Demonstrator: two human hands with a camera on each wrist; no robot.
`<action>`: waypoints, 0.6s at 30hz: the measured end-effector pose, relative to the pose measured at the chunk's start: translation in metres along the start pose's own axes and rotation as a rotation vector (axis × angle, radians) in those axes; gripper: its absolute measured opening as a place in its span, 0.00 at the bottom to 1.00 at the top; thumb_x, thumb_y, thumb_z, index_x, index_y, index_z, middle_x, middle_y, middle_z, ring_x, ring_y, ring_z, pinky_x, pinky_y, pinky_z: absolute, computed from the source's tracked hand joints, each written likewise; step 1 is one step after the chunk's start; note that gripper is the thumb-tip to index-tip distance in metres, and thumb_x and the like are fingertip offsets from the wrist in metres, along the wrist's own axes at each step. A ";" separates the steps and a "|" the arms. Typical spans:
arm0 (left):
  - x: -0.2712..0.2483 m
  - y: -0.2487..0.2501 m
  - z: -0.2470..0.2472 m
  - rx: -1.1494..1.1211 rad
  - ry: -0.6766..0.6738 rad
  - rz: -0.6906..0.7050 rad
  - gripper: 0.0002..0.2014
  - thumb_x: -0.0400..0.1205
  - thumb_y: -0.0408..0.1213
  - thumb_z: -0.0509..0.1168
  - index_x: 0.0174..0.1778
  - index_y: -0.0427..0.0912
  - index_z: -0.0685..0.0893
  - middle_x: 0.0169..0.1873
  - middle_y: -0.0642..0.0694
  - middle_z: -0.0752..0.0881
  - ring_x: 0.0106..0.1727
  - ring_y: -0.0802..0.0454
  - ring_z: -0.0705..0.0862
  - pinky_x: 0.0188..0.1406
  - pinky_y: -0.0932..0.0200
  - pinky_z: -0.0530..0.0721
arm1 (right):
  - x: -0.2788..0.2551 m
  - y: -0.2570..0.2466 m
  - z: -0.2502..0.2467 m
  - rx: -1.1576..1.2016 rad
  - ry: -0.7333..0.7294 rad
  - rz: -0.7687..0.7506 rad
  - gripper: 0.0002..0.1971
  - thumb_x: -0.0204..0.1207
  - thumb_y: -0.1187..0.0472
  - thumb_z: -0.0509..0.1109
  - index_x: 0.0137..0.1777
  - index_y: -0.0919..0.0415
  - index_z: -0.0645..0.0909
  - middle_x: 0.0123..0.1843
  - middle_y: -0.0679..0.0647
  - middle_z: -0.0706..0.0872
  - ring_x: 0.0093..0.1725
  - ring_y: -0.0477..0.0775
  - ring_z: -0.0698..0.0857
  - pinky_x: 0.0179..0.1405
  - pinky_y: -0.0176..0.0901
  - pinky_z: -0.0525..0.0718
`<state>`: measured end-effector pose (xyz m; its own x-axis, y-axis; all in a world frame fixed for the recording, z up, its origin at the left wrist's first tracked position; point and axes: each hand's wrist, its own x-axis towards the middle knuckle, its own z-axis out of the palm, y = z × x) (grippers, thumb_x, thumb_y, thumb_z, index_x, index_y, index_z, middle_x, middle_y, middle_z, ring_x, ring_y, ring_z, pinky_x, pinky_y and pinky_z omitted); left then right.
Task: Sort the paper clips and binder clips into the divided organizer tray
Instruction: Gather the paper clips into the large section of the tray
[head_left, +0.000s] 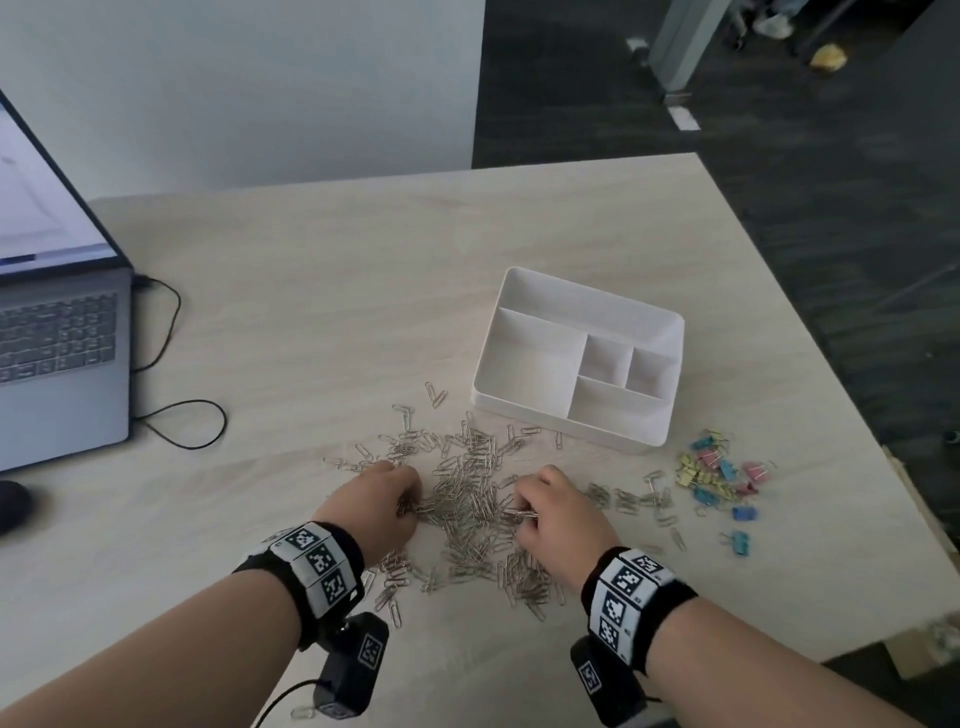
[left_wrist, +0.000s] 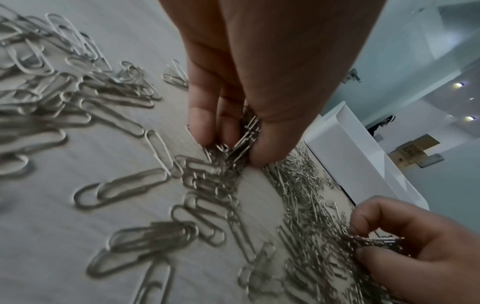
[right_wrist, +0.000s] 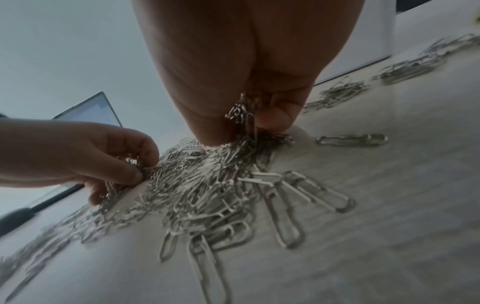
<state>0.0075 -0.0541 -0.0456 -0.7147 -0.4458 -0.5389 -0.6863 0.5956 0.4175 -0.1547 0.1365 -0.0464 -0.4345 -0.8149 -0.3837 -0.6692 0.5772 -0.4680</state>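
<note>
A wide pile of silver paper clips (head_left: 470, 499) lies on the table in front of me. My left hand (head_left: 387, 499) grips a bunch of these clips (left_wrist: 245, 135) at the pile's left side, fingers curled round them. My right hand (head_left: 556, 512) grips another bunch (right_wrist: 244, 115) at the pile's right side. Coloured binder clips (head_left: 719, 478), blue, pink and yellow, lie in a loose group to the right. The white divided organizer tray (head_left: 654, 317) stands behind the pile with all its compartments bare.
An open laptop (head_left: 57, 332) sits at the left with a black cable (head_left: 182, 415) looping beside it. The table's right edge (head_left: 831, 364) runs close to the binder clips. A dark object (head_left: 13, 501) lies at the far left.
</note>
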 end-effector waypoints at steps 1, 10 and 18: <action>0.001 -0.001 -0.001 -0.011 -0.005 0.006 0.07 0.76 0.42 0.69 0.48 0.57 0.80 0.48 0.56 0.79 0.48 0.54 0.81 0.48 0.61 0.80 | 0.001 -0.001 -0.002 0.034 0.007 0.020 0.07 0.72 0.64 0.67 0.45 0.52 0.75 0.47 0.46 0.73 0.33 0.44 0.73 0.31 0.33 0.69; 0.007 -0.012 -0.010 -0.088 -0.039 0.035 0.07 0.73 0.41 0.71 0.42 0.57 0.82 0.43 0.60 0.81 0.45 0.61 0.80 0.39 0.72 0.73 | 0.019 -0.026 -0.043 0.476 0.145 0.146 0.05 0.72 0.64 0.73 0.40 0.55 0.79 0.36 0.48 0.83 0.26 0.42 0.74 0.26 0.34 0.74; 0.006 -0.012 -0.017 -0.144 -0.063 0.034 0.06 0.74 0.38 0.72 0.43 0.54 0.85 0.42 0.60 0.83 0.40 0.64 0.81 0.29 0.77 0.73 | 0.083 -0.041 -0.096 0.542 0.286 0.171 0.03 0.73 0.63 0.71 0.42 0.56 0.80 0.33 0.47 0.80 0.27 0.48 0.75 0.28 0.40 0.74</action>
<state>0.0098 -0.0754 -0.0414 -0.7313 -0.3817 -0.5653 -0.6771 0.5058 0.5345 -0.2212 0.0405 0.0173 -0.7021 -0.6475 -0.2963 -0.2080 0.5845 -0.7843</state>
